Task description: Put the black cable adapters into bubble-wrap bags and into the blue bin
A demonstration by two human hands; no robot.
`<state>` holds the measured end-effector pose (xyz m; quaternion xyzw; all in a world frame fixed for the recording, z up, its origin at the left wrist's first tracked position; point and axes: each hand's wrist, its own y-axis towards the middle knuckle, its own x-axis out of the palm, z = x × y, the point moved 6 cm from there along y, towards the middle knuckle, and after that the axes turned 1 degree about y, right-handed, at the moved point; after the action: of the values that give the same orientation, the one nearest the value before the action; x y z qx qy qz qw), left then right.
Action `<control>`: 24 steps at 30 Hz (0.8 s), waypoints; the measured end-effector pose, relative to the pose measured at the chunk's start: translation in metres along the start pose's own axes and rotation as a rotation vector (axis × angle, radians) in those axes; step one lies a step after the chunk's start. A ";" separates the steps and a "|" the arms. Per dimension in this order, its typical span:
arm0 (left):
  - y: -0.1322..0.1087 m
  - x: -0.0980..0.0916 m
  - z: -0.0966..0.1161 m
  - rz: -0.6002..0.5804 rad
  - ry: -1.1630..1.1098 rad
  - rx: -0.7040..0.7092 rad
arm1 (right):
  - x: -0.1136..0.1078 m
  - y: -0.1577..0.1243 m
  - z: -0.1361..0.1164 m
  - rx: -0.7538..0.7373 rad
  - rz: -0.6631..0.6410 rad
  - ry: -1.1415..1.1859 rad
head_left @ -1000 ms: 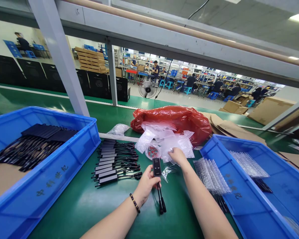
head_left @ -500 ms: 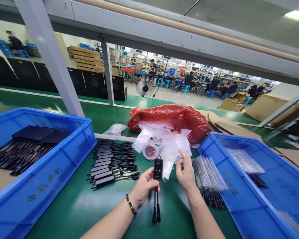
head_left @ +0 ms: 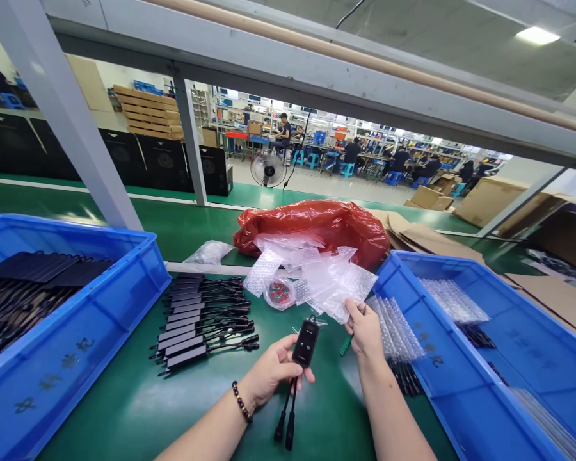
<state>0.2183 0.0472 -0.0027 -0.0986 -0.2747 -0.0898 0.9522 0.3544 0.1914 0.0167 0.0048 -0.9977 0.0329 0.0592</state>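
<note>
And now, on the green bench (head_left: 144,410), the left crate (head_left: 120,307) is set left of the red bag (head_left: 312,216), the right crate (head_left: 441,378) right of it. Before the bag, leftward, black units (head_left: 187,334) are laid in a row; directly in front, bubble pouches (head_left: 324,282) are heaped, one being pinched at its edge by the right hand (head_left: 366,331). Well in front of the bag, the black device (head_left: 306,344) is clasped between thumb and fingers by the left hand (head_left: 278,371); before the bag's right half, a green coil (head_left: 346,346) is glimpsed.
</note>
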 end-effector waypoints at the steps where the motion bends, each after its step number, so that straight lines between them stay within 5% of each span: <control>1: 0.000 0.001 -0.002 -0.023 0.010 -0.009 | 0.004 -0.002 0.002 0.033 -0.013 0.043; 8: 0.000 0.004 -0.007 -0.082 0.026 -0.020 | 0.024 -0.021 0.008 0.011 -0.148 -0.054; 16: 0.002 -0.005 -0.001 0.037 -0.025 0.056 | 0.049 -0.041 0.001 -0.158 -0.645 -0.360; 21: 0.005 -0.013 -0.001 0.143 -0.078 0.122 | 0.059 -0.058 -0.003 -0.062 -0.924 -0.342; 24: 0.006 -0.014 -0.003 0.177 -0.093 0.101 | 0.059 -0.060 0.001 -0.004 -0.950 -0.330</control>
<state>0.2097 0.0540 -0.0136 -0.0786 -0.3128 0.0134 0.9465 0.2964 0.1311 0.0272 0.4635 -0.8814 -0.0007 -0.0910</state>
